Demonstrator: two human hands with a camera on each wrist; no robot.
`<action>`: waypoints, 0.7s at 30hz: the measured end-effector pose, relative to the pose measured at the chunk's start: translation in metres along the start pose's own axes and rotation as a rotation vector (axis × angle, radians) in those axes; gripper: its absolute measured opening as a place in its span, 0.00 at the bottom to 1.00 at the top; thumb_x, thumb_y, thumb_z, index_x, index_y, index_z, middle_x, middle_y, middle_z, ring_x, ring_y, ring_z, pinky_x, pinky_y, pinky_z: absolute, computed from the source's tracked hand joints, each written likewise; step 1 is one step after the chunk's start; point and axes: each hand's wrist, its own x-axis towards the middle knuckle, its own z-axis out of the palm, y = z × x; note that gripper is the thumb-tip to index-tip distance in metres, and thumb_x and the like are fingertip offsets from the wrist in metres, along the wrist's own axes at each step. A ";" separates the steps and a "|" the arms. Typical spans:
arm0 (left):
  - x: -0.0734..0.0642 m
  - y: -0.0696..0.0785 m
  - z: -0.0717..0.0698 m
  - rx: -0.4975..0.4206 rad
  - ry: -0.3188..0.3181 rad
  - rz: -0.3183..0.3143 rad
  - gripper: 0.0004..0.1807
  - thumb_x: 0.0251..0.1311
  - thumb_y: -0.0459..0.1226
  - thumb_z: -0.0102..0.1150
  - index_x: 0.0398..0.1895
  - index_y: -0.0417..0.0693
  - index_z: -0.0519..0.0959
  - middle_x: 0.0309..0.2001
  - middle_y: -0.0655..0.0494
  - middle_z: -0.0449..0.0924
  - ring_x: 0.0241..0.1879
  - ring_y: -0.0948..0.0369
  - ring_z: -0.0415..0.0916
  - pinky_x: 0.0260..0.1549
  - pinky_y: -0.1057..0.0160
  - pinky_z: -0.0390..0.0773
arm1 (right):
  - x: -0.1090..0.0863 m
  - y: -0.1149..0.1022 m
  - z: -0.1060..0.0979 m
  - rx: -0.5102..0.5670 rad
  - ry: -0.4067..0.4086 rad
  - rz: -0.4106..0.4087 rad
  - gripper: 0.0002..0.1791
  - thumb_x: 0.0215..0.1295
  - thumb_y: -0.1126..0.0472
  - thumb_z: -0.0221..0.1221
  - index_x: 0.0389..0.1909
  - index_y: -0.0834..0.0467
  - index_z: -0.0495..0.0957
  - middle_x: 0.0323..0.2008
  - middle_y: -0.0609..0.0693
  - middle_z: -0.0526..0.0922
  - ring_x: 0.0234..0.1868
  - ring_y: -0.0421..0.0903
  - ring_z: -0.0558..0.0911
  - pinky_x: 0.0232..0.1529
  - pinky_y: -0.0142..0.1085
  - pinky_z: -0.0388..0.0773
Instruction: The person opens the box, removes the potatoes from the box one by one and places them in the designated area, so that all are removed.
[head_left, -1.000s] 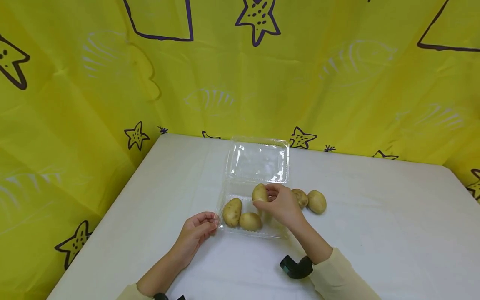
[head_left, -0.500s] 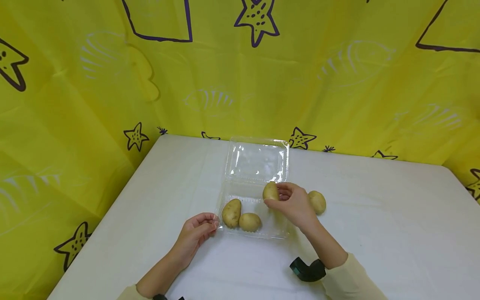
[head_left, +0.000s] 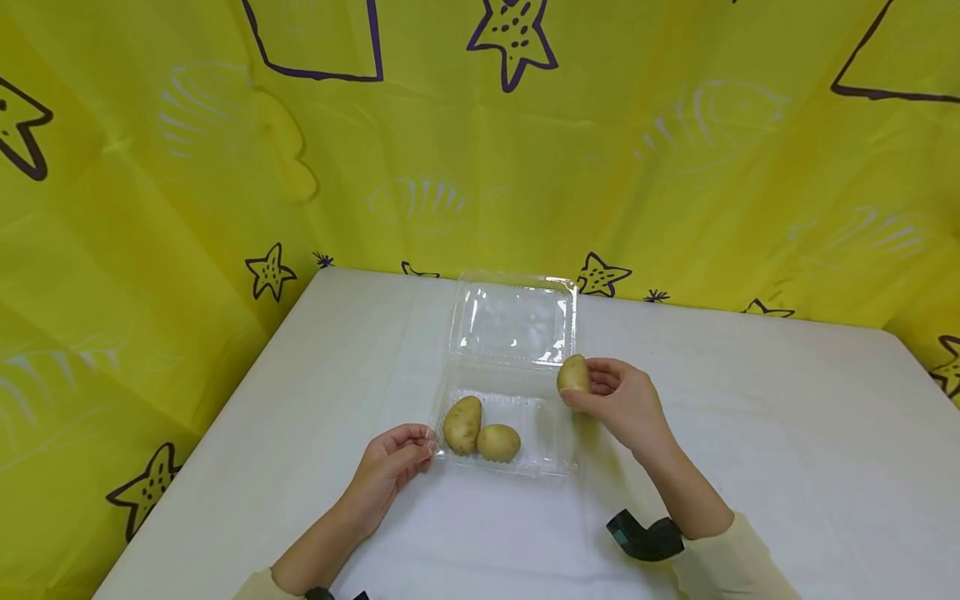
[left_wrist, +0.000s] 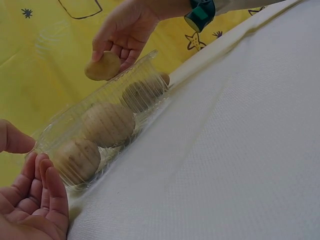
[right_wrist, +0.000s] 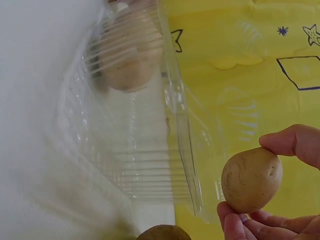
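Observation:
A clear plastic clamshell container (head_left: 551,458) lies on the table with its lid (head_left: 517,321) folded back. Inside, toward the left, sit an oblong potato (head_left: 462,425) and a rounder potato (head_left: 498,443). My left hand (head_left: 393,462) pinches the container's near left corner between thumb and fingers. My right hand (head_left: 626,408) holds another potato (right_wrist: 251,180) by thumb and fingertips, raised over the container's right edge. Under that hand, the right wrist view catches the top of a potato (right_wrist: 164,233) outside the container; in the head view the hand covers that spot.
A white cloth covers the table (head_left: 787,433). Yellow patterned curtain (head_left: 480,150) hangs along the back and left side. The raised lid lies near the table's back edge. Each wrist bears a dark camera mount (head_left: 645,537).
My right hand has moved to the right with the potato, from over the container's middle to its right edge. The potatoes at the right are now hidden behind it. My left hand stays put.

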 end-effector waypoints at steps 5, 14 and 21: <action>0.000 0.001 -0.001 0.002 0.003 -0.003 0.08 0.56 0.27 0.50 0.39 0.31 0.70 0.33 0.52 0.74 0.33 0.63 0.72 0.36 0.69 0.74 | 0.000 0.002 -0.006 -0.005 0.006 0.000 0.33 0.49 0.60 0.67 0.54 0.71 0.68 0.48 0.64 0.76 0.44 0.52 0.77 0.37 0.27 0.75; 0.000 0.002 -0.001 0.011 -0.022 -0.004 0.09 0.57 0.28 0.50 0.40 0.31 0.70 0.34 0.53 0.73 0.35 0.62 0.71 0.38 0.68 0.74 | 0.000 0.010 -0.021 -0.018 0.022 0.013 0.35 0.50 0.57 0.67 0.56 0.70 0.67 0.49 0.65 0.75 0.44 0.50 0.76 0.36 0.26 0.74; 0.000 0.001 -0.001 0.006 -0.008 -0.011 0.09 0.57 0.28 0.50 0.40 0.30 0.69 0.34 0.53 0.73 0.34 0.62 0.72 0.38 0.68 0.74 | 0.002 0.017 -0.032 -0.057 0.023 -0.008 0.35 0.51 0.57 0.66 0.56 0.71 0.66 0.50 0.66 0.74 0.45 0.49 0.76 0.37 0.24 0.73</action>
